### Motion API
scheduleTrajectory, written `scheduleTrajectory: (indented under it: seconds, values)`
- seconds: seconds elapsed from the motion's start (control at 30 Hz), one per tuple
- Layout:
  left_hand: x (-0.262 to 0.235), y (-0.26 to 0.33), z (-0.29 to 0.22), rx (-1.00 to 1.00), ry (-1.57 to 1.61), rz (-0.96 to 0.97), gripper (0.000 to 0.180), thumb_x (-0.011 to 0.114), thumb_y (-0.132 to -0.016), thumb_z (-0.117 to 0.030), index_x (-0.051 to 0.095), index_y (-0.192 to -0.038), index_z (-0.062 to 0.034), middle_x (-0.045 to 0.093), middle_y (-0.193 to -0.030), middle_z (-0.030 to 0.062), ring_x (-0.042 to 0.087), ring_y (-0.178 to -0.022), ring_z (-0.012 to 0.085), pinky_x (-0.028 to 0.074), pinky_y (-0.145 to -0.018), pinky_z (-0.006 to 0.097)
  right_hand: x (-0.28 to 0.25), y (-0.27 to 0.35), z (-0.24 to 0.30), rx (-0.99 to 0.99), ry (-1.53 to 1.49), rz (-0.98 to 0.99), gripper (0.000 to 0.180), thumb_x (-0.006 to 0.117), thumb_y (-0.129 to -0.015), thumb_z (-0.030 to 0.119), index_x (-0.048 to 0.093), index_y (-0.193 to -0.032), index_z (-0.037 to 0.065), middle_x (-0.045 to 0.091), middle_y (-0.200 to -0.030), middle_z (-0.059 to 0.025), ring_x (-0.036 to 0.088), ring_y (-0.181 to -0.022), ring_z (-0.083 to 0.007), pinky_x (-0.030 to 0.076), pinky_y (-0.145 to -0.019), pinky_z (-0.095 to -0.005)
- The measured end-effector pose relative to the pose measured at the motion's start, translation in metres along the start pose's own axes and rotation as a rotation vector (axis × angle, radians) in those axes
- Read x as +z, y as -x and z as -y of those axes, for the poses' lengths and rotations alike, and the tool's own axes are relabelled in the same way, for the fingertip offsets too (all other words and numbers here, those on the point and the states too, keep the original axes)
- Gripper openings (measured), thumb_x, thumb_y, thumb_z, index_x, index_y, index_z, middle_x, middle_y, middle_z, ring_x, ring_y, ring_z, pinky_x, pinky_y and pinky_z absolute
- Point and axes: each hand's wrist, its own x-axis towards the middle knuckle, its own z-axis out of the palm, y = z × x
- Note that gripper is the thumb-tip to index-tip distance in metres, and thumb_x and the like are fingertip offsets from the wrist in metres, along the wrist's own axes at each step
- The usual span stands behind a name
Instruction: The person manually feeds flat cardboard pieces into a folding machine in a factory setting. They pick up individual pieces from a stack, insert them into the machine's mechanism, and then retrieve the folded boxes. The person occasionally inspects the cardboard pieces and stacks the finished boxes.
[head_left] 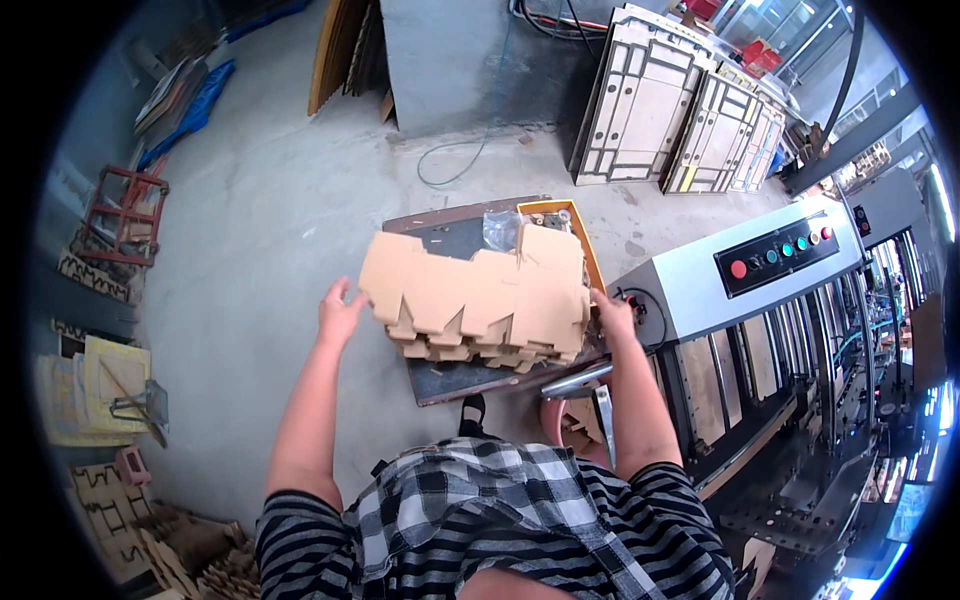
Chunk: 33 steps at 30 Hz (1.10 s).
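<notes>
A stack of die-cut brown cardboard sheets (485,290) with notched, toothed edges lies across a low dark table in front of me. Its layers are slightly out of line along the near side. At the stack's left end is my left hand (340,308), thumb and fingers apart, with the fingertips at the cardboard edge. My right hand (614,315) is at the opposite end, its fingers extended against the edge and partly hard to make out. Neither hand is wrapped round the sheets.
Beneath the stack is the dark tabletop (440,385); a yellow tray (590,250) and clear plastic bag (500,230) lie behind. A machine with a button panel (780,255) stands close on the right. A pink bin (553,420) holds cardboard scraps. Die boards (640,105) lean at the back.
</notes>
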Motion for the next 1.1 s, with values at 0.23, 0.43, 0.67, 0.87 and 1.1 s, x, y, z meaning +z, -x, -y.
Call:
scheduleTrajectory:
  seconds: [0.23,0.43,0.67,0.87,1.1]
  values:
    - [0.055,-0.078,0.023,-0.374,0.120,-0.020,0.067,0.069,-0.079,-0.037,0.050,-0.123,0.0080,0.059,-0.117,0.0218,0.058,-0.109,0.0294,0.045,-0.092,0.037,0.030,-0.014,-0.001,0.355,-0.214,0.309,0.075,0.076,-0.070,0.049,0.056,-0.118,-0.006,0.063,-0.108,-0.0148,0.060,-0.095,-0.0251,0.046,-0.082,-0.0371]
    - [0.075,-0.052,-0.034,-0.373,0.412,0.307,0.053,0.070,-0.080,-0.034,0.056,-0.115,0.0026,0.064,-0.104,0.0113,0.062,-0.091,0.0197,0.049,-0.080,0.034,0.012,-0.013,-0.003,0.339,-0.285,0.374,0.065,0.077,-0.073,0.039,0.057,-0.116,-0.005,0.064,-0.106,-0.0146,0.063,-0.094,-0.0257,0.050,-0.079,-0.0418]
    - [0.064,-0.046,-0.024,-0.320,0.497,0.339,0.052,0.070,-0.081,-0.030,0.053,-0.120,0.0010,0.062,-0.109,0.0114,0.060,-0.097,0.0197,0.048,-0.084,0.033,0.001,0.015,0.036,0.159,-0.408,0.407,0.051,0.077,-0.074,0.017,0.055,-0.113,-0.007,0.064,-0.104,-0.0167,0.065,-0.087,-0.0237,0.054,-0.075,-0.0373]
    - [0.056,-0.034,-0.011,-0.207,0.673,0.354,0.065,0.069,-0.081,-0.020,0.039,-0.135,-0.0009,0.052,-0.127,0.0124,0.051,-0.116,0.0223,0.041,-0.097,0.034,-0.006,0.029,0.023,-0.021,-0.633,0.365,0.062,0.078,-0.063,0.010,0.051,-0.117,-0.005,0.063,-0.104,-0.0126,0.064,-0.090,-0.0233,0.054,-0.081,-0.0376]
    - [0.047,-0.033,-0.011,-0.179,0.781,0.349,0.097,0.077,-0.071,-0.012,0.017,-0.146,-0.0032,0.036,-0.143,0.0165,0.039,-0.129,0.0259,0.035,-0.105,0.037,-0.012,0.046,0.019,-0.072,-0.661,0.339,0.068,0.078,-0.056,0.014,0.052,-0.117,-0.002,0.063,-0.104,-0.0103,0.064,-0.092,-0.0223,0.053,-0.084,-0.0351]
